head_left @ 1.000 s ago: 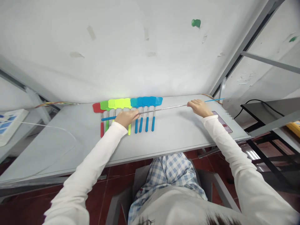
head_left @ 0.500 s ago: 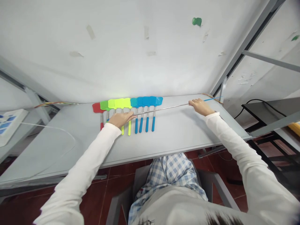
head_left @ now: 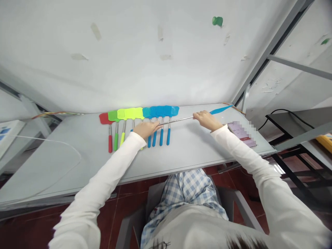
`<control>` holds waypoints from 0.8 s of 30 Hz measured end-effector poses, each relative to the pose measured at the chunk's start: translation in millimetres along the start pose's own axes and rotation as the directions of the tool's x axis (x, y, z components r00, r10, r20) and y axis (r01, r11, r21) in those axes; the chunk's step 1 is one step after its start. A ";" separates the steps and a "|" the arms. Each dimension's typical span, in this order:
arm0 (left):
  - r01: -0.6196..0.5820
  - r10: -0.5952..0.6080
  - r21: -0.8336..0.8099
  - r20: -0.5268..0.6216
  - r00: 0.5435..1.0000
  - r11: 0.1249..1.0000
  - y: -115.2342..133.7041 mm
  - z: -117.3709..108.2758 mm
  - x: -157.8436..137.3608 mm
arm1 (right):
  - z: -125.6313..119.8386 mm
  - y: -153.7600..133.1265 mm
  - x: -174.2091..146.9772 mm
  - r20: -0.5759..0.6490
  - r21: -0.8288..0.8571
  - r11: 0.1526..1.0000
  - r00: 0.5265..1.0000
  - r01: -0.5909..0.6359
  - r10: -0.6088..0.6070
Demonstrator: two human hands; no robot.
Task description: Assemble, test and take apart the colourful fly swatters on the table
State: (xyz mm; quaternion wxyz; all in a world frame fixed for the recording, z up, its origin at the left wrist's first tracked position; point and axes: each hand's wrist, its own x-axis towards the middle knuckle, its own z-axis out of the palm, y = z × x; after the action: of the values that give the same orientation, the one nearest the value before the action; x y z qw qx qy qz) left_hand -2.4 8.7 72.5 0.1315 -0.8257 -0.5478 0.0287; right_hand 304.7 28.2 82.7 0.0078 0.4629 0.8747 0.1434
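Observation:
A blue telescopic fly swatter [head_left: 179,120] is held level above the table between both hands. My left hand [head_left: 145,129] is closed around its handle end, which the fingers mostly hide. Nearer its flat blue head, which points right and is seen almost edge-on, my right hand [head_left: 206,120] pinches the metal rod. Behind and below lies a row of fly swatters with overlapping heads: a red one [head_left: 105,118], a green one [head_left: 112,115], several yellow ones [head_left: 129,113] and several blue ones [head_left: 166,111]. Their handles point toward me, some covered by my left hand.
A phone [head_left: 240,133] lies on the grey table [head_left: 181,155] by my right forearm. Thin wires run along the table's back corners, and a white cord [head_left: 59,141] curves over the left side. A white wall stands behind; metal frame posts [head_left: 246,98] rise at the sides.
My hands have come closer together, the right moving left and the left moving right. The rod between them is shorter. The phone, hidden before, now shows beside my right forearm.

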 end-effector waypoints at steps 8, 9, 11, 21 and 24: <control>-0.024 0.020 -0.037 -0.093 0.995 0.999 20.9 -8.7 9.6 | -10.2 -46.5 16.1 -0.045 -0.004 1.000 0.999 0.010 -0.010; -0.026 0.022 -0.032 -0.110 0.994 0.999 18.1 -9.0 8.8 | -11.0 -48.2 14.4 -0.052 0.010 1.000 0.999 0.011 -0.011; -0.033 0.028 -0.031 -0.132 0.991 0.999 11.5 -8.9 5.8 | -15.6 -50.8 6.8 -0.105 0.039 0.999 0.994 0.024 -0.020; 0.046 -0.051 -0.065 -0.076 0.996 0.997 -25.1 3.7 -14.5 | -46.6 18.1 -46.3 -0.406 0.519 0.846 0.836 -0.122 0.370; 0.026 -0.029 -0.083 -0.037 0.999 0.996 -26.5 3.0 -14.7 | -25.0 36.8 -43.4 -0.158 0.827 0.556 0.913 -0.087 0.377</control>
State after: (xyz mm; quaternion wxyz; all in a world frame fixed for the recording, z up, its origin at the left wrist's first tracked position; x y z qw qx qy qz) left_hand -32.6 5.5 74.8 0.1080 -0.8231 -0.5574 -0.0114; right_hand 355.6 6.4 111.0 -0.3621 0.4989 0.7627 -0.1954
